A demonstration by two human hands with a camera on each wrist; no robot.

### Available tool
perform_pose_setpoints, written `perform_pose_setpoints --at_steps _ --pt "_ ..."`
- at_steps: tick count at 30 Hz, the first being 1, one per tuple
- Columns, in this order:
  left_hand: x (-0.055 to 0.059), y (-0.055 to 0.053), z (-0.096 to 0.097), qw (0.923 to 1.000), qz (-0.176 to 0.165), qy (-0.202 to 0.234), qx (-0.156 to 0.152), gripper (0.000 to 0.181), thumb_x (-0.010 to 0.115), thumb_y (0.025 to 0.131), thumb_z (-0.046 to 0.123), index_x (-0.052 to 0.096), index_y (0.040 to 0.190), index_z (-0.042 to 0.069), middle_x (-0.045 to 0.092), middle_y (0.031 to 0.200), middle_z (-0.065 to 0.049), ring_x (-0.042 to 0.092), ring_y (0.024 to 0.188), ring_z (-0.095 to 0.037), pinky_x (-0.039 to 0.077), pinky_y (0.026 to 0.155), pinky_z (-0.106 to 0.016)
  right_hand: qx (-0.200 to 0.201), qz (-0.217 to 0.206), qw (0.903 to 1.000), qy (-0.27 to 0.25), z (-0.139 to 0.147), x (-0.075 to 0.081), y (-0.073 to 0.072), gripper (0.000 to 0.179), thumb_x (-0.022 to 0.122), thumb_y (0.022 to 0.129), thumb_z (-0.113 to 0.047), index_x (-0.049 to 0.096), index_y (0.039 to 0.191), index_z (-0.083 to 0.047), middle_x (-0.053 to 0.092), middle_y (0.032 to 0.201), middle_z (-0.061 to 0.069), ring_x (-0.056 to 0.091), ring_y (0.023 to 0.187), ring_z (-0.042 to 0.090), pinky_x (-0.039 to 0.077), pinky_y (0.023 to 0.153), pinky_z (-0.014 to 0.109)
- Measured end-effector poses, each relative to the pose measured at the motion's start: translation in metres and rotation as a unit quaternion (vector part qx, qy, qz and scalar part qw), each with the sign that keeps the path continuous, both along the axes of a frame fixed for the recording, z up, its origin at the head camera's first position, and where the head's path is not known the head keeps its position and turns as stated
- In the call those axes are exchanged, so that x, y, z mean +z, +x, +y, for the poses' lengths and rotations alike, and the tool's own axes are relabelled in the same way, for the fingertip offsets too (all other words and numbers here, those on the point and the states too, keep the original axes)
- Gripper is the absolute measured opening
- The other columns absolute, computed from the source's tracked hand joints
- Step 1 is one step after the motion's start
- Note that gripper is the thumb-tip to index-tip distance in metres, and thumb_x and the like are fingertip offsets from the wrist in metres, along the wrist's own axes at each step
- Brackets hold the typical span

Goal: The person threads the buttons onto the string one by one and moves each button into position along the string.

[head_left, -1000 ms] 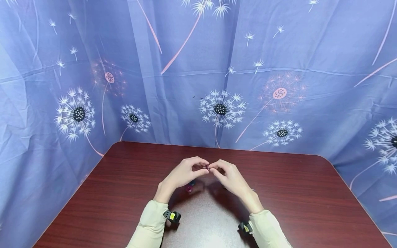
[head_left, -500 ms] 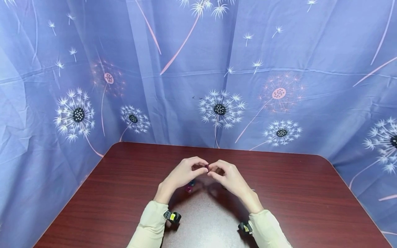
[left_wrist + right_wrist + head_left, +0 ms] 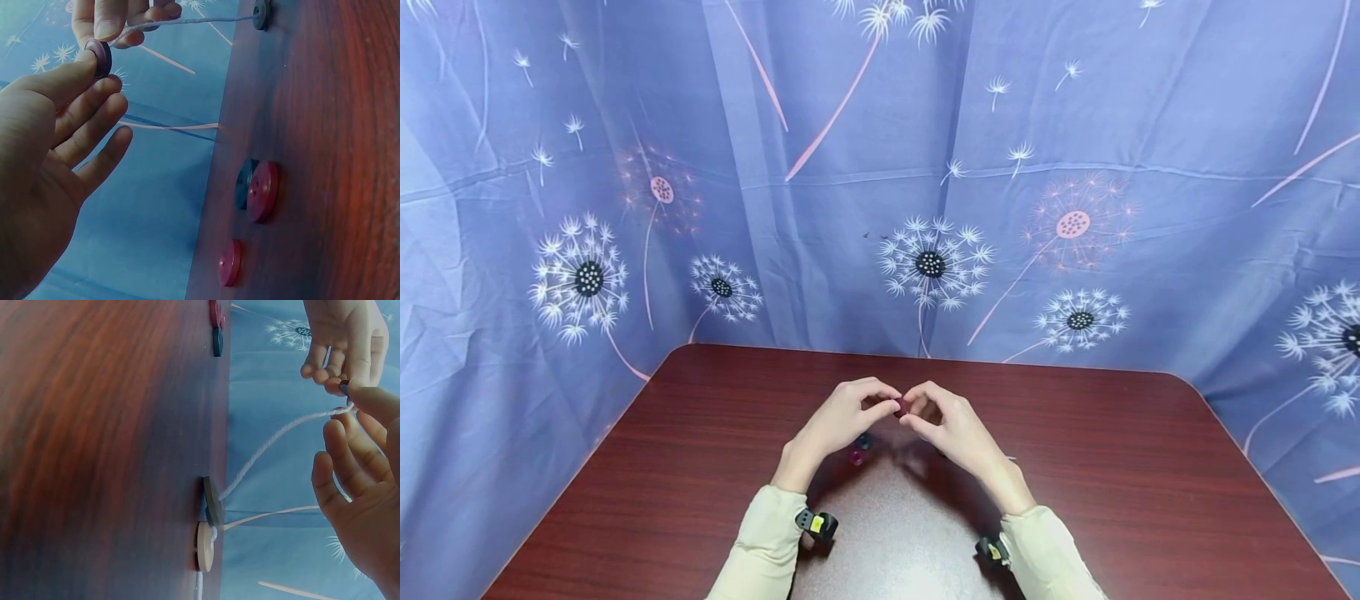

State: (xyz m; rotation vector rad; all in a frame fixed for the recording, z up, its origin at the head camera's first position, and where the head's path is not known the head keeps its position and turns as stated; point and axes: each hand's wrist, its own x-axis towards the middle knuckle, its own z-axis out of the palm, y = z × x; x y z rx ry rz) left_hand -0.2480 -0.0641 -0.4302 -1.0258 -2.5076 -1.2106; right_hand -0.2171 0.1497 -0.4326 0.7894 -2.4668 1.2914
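Thumb and index finger of my left hand [image 3: 842, 417] pinch a dark purple-red button [image 3: 99, 57] above the table. My right hand [image 3: 958, 429] meets it fingertip to fingertip and pinches a white string [image 3: 275, 437] right at the button. Whether the string passes through a hole is hidden by the fingers. From there the string slopes down to a dark grey-green button [image 3: 211, 501] on the table. A tan button [image 3: 205, 547] sits beside that one, also with string at it.
On the brown table [image 3: 700, 475], near the left hand, lie a teal button [image 3: 242, 184], a red button [image 3: 265, 191] touching or overlapping it in view, and a smaller pinkish-red button [image 3: 230, 262]. A blue dandelion-print curtain [image 3: 820, 250] hangs behind the table.
The button between the fingertips has turned so that more of its dark red face shows to the head view. Both hands stay in nearly the same place.
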Motion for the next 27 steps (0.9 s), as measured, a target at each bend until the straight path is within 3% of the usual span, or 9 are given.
perform_pose_setpoints --at_steps 11,27 --pt "-0.0006 0.0006 0.0011 0.9992 -0.026 0.018 0.024 0.012 0.072 0.092 0.029 0.076 0.1 0.02 0.072 0.087 0.014 0.064 0.08 0.0 0.054 0.075 -0.022 0.017 -0.009 0.9998 -0.01 0.0013 -0.0002 -0.0006 0.026 0.075 0.088 -0.014 0.065 0.112 -0.014 0.066 0.079 -0.005 0.059 0.06 0.005 0.051 0.057 0.023" --pt "0.0015 0.0021 0.001 0.9988 -0.037 0.018 0.025 0.006 0.073 0.091 0.031 0.076 0.091 0.025 0.07 0.08 0.019 0.064 0.076 0.001 0.054 0.073 -0.022 0.029 -0.027 0.9992 0.009 0.0016 0.0011 0.0008 0.027 0.075 0.088 -0.014 0.067 0.112 -0.017 0.067 0.079 -0.006 0.059 0.06 0.004 0.05 0.058 0.022"
